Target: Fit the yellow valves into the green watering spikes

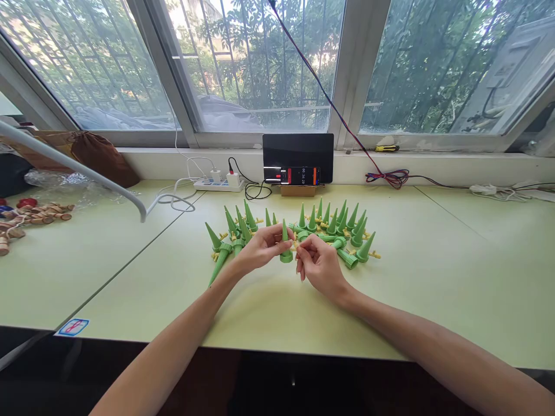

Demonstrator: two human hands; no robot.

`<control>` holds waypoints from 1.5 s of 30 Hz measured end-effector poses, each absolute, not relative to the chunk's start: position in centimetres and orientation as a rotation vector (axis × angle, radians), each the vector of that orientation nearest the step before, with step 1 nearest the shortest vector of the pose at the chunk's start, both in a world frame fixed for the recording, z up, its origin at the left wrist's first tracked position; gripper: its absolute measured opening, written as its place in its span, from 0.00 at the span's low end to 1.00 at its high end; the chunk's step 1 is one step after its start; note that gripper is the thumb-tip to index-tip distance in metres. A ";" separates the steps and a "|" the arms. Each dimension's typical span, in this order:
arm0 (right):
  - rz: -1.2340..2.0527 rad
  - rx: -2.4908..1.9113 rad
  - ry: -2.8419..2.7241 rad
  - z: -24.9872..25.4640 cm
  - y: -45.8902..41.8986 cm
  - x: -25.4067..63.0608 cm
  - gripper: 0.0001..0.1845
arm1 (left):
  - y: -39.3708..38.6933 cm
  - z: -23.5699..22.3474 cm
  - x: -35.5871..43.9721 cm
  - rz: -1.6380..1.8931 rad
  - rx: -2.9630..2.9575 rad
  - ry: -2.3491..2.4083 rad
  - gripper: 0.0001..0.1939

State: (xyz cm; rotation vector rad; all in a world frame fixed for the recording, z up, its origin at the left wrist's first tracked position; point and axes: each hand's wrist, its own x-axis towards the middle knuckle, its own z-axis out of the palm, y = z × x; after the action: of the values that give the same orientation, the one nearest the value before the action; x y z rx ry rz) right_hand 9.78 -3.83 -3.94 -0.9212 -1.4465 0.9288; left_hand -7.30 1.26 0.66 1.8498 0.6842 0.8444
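My left hand (265, 247) is closed around a green plastic watering spike (285, 253), which points upward over the table. The fingertips of my right hand (319, 264) pinch a small yellow valve (295, 245) at the spike's right side; whether it is seated in the spike I cannot tell. Behind and left of my left hand stand several green spikes (213, 237) with yellow valves. More upright spikes (366, 247) form a group at the right. Beyond my right hand, some loose spikes (348, 258) lie on their sides.
A phone showing a timer (302, 175) leans on a dark tablet (298, 151) at the back. A power strip (220, 184) with cables lies left of it. Wooden pieces (47, 214) sit far left, near a grey metal arm (78, 162). The table's front edge (303, 351) runs below my forearms.
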 end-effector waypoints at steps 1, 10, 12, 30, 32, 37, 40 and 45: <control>0.939 -0.918 -1.432 -3.9 -3.9 9.7 0.11 | 1.3 0.6 -7.3 0.846 1.850 0.690 0.14; 1.064 -0.992 -1.379 -3.4 -4.5 9.3 0.12 | 1.5 0.8 -7.5 0.807 1.810 0.669 0.16; 1.063 -1.012 -1.408 -3.4 -4.6 9.3 0.14 | 1.6 0.7 -7.6 0.801 1.826 0.677 0.17; 1.263 -0.965 -1.275 -3.2 -3.5 9.8 0.18 | 2.3 -0.1 -7.5 0.848 1.979 0.797 0.16; 1.323 -0.954 -1.296 -3.3 -3.5 9.8 0.19 | 2.4 -0.3 -7.4 0.878 1.985 0.806 0.16; 1.437 -0.933 -1.319 -3.6 -3.6 9.6 0.20 | 2.4 -0.8 -7.3 0.819 1.937 0.808 0.18; 1.516 -0.912 -1.265 -3.5 -3.7 9.5 0.20 | 2.5 -1.0 -7.3 0.807 1.920 0.784 0.18; 1.822 -0.812 -0.984 -3.1 -3.5 9.8 0.18 | 2.5 -1.0 -7.4 0.812 1.943 0.726 0.16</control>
State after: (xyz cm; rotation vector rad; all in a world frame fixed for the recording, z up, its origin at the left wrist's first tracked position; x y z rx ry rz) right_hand 9.78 -3.50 -3.12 -0.8125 -0.9836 1.8221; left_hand -7.39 2.50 -0.96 1.9428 0.7261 0.8117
